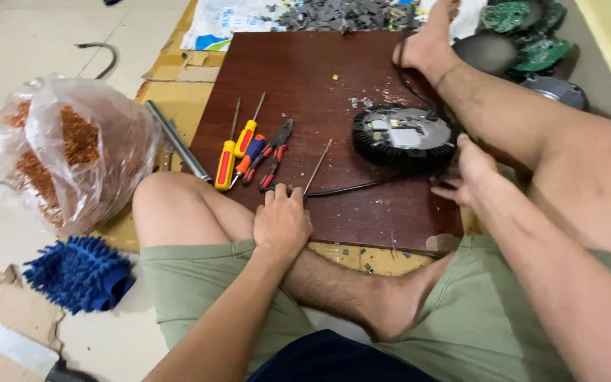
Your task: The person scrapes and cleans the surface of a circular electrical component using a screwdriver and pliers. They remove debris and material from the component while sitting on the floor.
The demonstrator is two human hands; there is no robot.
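Carefully: left hand (281, 221) fingers clamped on thin screwdriver (317, 168); right hand (465, 174), fingers curled at round black lamp housing (404, 137), should brace it firmly on board (298, 71).

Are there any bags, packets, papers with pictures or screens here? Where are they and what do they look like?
Clear plastic bag: on the floor at left, crumpled, full of orange-brown copper wire.
Printed sheet: at the top, under a grey scrap pile, white with blue patches.
Cardboard: flattened, tan, under the dark wooden board.
No screens.
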